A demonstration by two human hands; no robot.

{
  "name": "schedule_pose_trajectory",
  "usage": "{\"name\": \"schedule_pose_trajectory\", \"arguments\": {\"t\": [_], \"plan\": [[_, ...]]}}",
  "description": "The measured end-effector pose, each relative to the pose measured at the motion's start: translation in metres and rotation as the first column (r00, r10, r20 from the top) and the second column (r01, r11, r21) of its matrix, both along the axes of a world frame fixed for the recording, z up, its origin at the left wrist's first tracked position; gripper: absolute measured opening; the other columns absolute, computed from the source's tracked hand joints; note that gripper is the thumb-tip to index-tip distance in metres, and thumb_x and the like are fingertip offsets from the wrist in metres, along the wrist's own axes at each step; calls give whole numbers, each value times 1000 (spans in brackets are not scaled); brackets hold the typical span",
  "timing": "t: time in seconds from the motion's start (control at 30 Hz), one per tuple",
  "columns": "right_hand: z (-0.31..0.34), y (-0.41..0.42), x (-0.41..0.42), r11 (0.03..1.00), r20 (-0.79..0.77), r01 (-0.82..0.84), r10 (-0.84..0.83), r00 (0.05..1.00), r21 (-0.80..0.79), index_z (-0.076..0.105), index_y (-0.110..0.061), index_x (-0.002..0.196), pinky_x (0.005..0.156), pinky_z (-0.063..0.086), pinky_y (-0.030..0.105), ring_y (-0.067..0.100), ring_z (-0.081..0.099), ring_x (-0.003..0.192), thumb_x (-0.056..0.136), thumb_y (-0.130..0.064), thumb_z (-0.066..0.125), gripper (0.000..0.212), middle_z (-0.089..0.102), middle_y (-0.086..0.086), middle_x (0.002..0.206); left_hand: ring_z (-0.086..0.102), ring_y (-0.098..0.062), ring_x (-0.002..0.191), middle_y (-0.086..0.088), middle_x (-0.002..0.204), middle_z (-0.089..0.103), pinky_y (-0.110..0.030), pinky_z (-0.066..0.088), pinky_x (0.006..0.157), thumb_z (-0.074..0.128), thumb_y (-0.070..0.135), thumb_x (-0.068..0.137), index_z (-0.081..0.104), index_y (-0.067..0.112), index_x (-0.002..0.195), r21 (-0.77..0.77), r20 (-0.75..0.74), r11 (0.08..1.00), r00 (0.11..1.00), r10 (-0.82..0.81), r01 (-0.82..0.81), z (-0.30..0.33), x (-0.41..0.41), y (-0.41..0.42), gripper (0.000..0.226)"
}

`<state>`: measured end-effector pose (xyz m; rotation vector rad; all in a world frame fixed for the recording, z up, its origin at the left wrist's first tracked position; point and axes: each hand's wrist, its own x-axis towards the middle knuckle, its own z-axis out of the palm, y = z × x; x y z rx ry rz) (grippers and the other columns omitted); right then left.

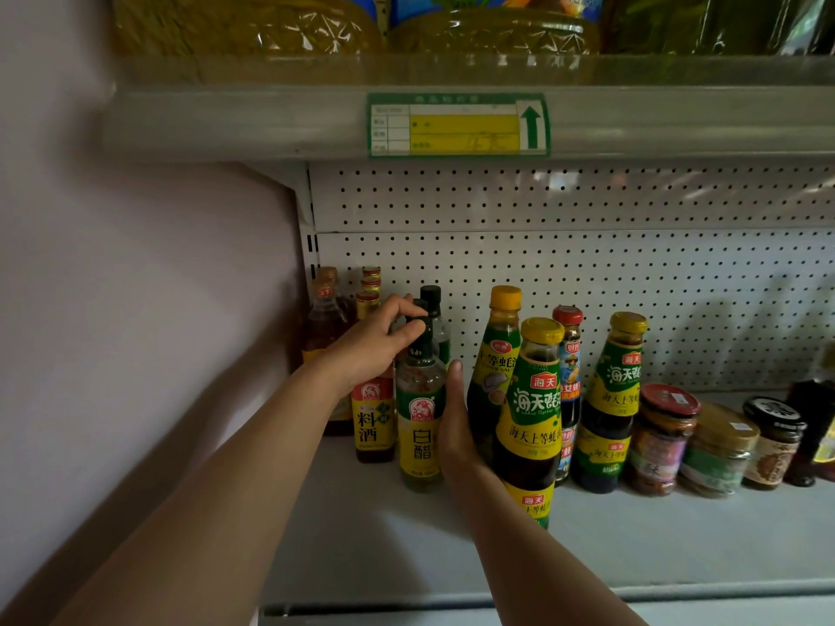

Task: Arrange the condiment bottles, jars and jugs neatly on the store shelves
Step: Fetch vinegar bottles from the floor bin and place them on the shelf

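Observation:
A clear white-vinegar bottle (419, 426) with a black cap and green-yellow label stands on the grey shelf (406, 535). My left hand (375, 341) grips its black cap from above. My right hand (456, 426) presses flat against the bottle's right side, fingers straight up. Left of it stands a cooking-wine bottle (373, 422) with a yellow label. Right of my right hand stand oyster-sauce bottles with yellow caps (533, 417), (610, 408).
Amber bottles (325, 327) crowd the back left corner by the wall. Several jars (662, 440), (718, 449), (772, 445) line the right. Large oil jugs (492, 29) sit on the upper shelf, whose edge carries a price tag (458, 125). A pegboard (587, 246) backs the shelf.

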<state>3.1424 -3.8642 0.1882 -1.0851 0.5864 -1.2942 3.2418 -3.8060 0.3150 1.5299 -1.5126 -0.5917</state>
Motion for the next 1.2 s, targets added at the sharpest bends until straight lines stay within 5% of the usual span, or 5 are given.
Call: {"name": "schedule_pose_trajectory", "arguments": {"t": [0.2, 0.37, 0.83, 1.0, 1.2], "plan": [[-6, -6, 0, 999, -40, 31, -33, 999, -44, 62, -65, 113, 86, 55, 20, -11, 62, 109, 91, -71, 43, 30, 66, -35, 115, 29, -16, 146, 13, 162, 20, -47, 42, 110, 48, 30, 103, 54, 30, 122, 3, 8, 1000, 1000, -15, 15, -1, 3, -3, 20], [-5, -6, 2, 997, -35, -73, 72, 997, -13, 54, -33, 142, 113, 41, 49, 17, 53, 133, 94, -73, 40, 63, 58, -3, 143, 28, -16, 146, 15, 163, 18, -47, 39, 113, 48, 32, 103, 54, 32, 123, 9, 4, 1000, 1000, -29, 29, -3, 8, -5, 21], [-6, -9, 2, 988, -58, -155, 153, 987, -30, 69, -50, 115, 95, 52, 34, 7, 67, 113, 90, -73, 41, 44, 72, -13, 121, 28, -14, 146, 15, 163, 18, -46, 39, 113, 47, 31, 103, 54, 36, 115, 4, 5, 998, 998, -60, 60, -2, 10, -5, 14], [-5, -9, 3, 988, -25, -149, 148, 989, -28, 62, -37, 133, 106, 47, 45, 15, 62, 123, 93, -70, 41, 56, 67, -5, 132, 27, -14, 146, 14, 163, 17, -46, 40, 112, 47, 31, 103, 53, 35, 117, 4, -1, 998, 998, -67, 67, -2, 11, -6, 15], [-3, -11, 2, 986, -43, -164, 164, 986, -7, 61, -35, 133, 105, 49, 41, 12, 63, 121, 93, -71, 41, 57, 68, -4, 131, 31, -14, 144, 15, 162, 18, -46, 44, 109, 47, 31, 103, 53, 35, 117, 8, -8, 998, 998, -56, 56, -2, 11, -6, 15]]}}
